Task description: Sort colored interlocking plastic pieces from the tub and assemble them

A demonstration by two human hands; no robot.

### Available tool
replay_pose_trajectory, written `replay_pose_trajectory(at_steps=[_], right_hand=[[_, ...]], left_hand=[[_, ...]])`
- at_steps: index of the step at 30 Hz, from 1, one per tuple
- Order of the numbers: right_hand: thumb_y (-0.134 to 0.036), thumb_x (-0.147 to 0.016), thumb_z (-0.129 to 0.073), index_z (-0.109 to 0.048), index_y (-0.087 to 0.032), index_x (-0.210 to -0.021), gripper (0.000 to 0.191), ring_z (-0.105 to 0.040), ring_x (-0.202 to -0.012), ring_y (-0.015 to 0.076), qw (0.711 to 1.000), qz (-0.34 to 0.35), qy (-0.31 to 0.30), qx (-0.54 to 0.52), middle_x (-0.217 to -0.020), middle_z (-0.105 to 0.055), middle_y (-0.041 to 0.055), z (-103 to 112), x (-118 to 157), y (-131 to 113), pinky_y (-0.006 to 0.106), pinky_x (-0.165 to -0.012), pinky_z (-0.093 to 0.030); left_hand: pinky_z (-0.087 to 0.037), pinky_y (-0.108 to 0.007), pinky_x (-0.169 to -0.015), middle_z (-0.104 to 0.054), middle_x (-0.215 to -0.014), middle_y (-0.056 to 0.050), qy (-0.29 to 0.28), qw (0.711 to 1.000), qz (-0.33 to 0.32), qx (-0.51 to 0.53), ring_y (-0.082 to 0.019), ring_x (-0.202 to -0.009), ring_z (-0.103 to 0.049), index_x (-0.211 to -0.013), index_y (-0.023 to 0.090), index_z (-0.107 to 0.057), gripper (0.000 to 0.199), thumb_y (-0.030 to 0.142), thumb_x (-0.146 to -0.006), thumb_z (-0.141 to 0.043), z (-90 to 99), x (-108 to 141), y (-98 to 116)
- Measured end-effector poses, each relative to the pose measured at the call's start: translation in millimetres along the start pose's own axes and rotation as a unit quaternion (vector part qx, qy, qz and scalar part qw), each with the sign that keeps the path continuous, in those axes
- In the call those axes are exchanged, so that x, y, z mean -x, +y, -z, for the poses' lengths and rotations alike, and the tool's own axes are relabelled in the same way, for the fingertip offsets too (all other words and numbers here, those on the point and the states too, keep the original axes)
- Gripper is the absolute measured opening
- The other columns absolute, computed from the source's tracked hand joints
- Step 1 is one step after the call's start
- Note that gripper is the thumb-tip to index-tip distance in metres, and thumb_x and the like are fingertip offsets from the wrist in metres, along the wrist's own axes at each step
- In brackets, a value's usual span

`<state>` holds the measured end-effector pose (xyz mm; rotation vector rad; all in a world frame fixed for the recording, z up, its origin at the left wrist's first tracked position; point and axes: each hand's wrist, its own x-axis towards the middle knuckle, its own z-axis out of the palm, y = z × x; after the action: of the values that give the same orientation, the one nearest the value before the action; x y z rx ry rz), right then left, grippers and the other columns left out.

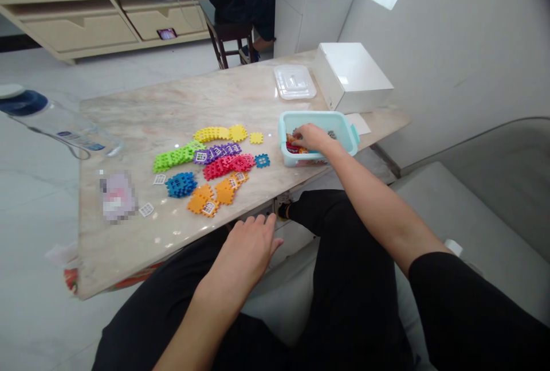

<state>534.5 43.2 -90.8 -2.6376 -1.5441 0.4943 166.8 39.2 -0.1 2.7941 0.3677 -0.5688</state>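
I see red and orange plastic pieces [302, 151] jumbled inside the open teal tub [296, 160], colour-grouped toothed tiles [223, 168] overlapping left of it.

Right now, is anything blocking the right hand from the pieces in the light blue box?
Nothing visible does. The right hand is down inside the open box, its fingers at the red and orange pieces. The clear lid lies on the table beyond the box, out of the way.
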Motion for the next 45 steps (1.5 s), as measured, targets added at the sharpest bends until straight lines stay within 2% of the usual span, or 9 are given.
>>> replay_pose_trajectory(at_steps=[5, 11, 18, 22, 28, 32, 37, 41, 45], right_hand=[[-0.039, -0.099, -0.073, -0.080, -0.019, -0.128, 0.036, -0.073, -0.112, 0.0291, 1.000, -0.013, 0.012, 0.004, -0.125, -0.080, 0.0148, -4.3, -1.9, 0.8, 0.030, -0.092, -0.052], [-0.041, -0.098, -0.071, -0.075, -0.019, -0.132, 0.041, -0.071, -0.116, 0.0322, 0.997, -0.053, 0.056, 0.018, -0.130, -0.075, 0.0178, -5.9, -3.9, 1.8, 0.037, -0.098, -0.054], [-0.029, -0.096, -0.071, -0.060, -0.013, -0.142, 0.050, -0.072, -0.116, 0.0361, 0.992, -0.096, 0.069, 0.049, -0.130, -0.073, 0.0216, -4.7, -2.3, -4.0, 0.042, -0.097, -0.056], [-0.023, -0.095, -0.069, -0.057, -0.014, -0.143, 0.050, -0.072, -0.118, 0.0369, 0.991, -0.113, 0.050, 0.047, -0.131, -0.072, 0.0224, -6.8, -2.0, -3.6, 0.043, -0.099, -0.057], [-0.042, -0.097, -0.071, -0.061, -0.016, -0.143, 0.053, -0.072, -0.119, 0.0368, 0.995, -0.092, 0.032, 0.029, -0.134, -0.072, 0.0215, -10.9, -2.5, -1.8, 0.043, -0.100, -0.057], [-0.054, -0.104, -0.061, -0.073, -0.016, -0.128, 0.046, -0.073, -0.115, 0.0346, 0.997, -0.079, 0.002, 0.013, -0.130, -0.075, 0.0214, -9.3, -4.8, -2.0, 0.039, -0.097, -0.056], [-0.070, -0.099, -0.063, -0.078, -0.016, -0.118, 0.059, -0.075, -0.107, 0.0334, 0.997, -0.075, -0.017, -0.001, -0.122, -0.078, 0.0207, -8.3, -6.0, -1.6, 0.035, -0.088, -0.054], [-0.065, -0.101, -0.064, -0.078, -0.014, -0.120, 0.056, -0.075, -0.107, 0.0331, 0.998, -0.069, -0.007, 0.007, -0.122, -0.078, 0.0220, -8.6, -5.6, -2.5, 0.034, -0.089, -0.054], [-0.051, -0.105, -0.060, -0.075, -0.011, -0.129, 0.049, -0.073, -0.112, 0.0326, 0.997, -0.070, 0.018, 0.013, -0.127, -0.076, 0.0234, -8.0, -5.7, -3.7, 0.034, -0.094, -0.054]], left_hand=[[-0.058, -0.045, -0.093, -0.078, -0.124, -0.021, -0.005, 1.000, 0.000, -0.013, -0.039, -0.115, -0.074, -0.151, 0.011, -0.064, 0.050, 0.036, -0.108, -0.063, -2.3, -1.7, 0.4], [-0.058, -0.045, -0.094, -0.077, -0.127, -0.022, -0.010, 1.000, -0.006, -0.019, -0.039, -0.118, -0.074, -0.151, 0.009, -0.064, 0.050, 0.036, -0.109, -0.061, -1.5, -2.6, 0.8], [-0.059, -0.046, -0.098, -0.077, -0.130, -0.023, -0.019, 1.000, 0.003, -0.010, -0.039, -0.121, -0.074, -0.150, 0.010, -0.065, 0.048, 0.035, -0.109, -0.061, 1.3, -3.4, 2.5], [-0.059, -0.048, -0.100, -0.076, -0.132, -0.024, -0.015, 1.000, 0.005, -0.009, -0.040, -0.123, -0.074, -0.149, 0.011, -0.065, 0.046, 0.034, -0.109, -0.059, -1.1, -3.0, 1.5], [-0.060, -0.051, -0.099, -0.075, -0.134, -0.026, -0.009, 1.000, -0.002, -0.012, -0.042, -0.124, -0.073, -0.153, 0.008, -0.062, 0.051, 0.034, -0.110, -0.058, -4.4, -1.6, 0.4], [-0.059, -0.049, -0.100, -0.074, -0.136, -0.026, -0.016, 1.000, -0.001, -0.019, -0.041, -0.126, -0.073, -0.154, 0.009, -0.061, 0.052, 0.035, -0.110, -0.058, -2.4, -2.9, 1.5], [-0.060, -0.048, -0.098, -0.075, -0.133, -0.025, -0.024, 0.999, 0.000, -0.024, -0.039, -0.121, -0.074, -0.150, 0.009, -0.064, 0.048, 0.035, -0.110, -0.057, -0.2, -4.4, 3.3], [-0.059, -0.048, -0.097, -0.076, -0.131, -0.026, -0.014, 1.000, -0.007, -0.019, -0.039, -0.119, -0.075, -0.148, 0.008, -0.065, 0.046, 0.034, -0.110, -0.058, -2.4, -4.1, 3.2], [-0.058, -0.047, -0.096, -0.076, -0.128, -0.025, -0.009, 1.000, -0.009, -0.015, -0.039, -0.117, -0.074, -0.145, 0.008, -0.065, 0.045, 0.034, -0.109, -0.058, -4.9, -3.7, 2.2]])
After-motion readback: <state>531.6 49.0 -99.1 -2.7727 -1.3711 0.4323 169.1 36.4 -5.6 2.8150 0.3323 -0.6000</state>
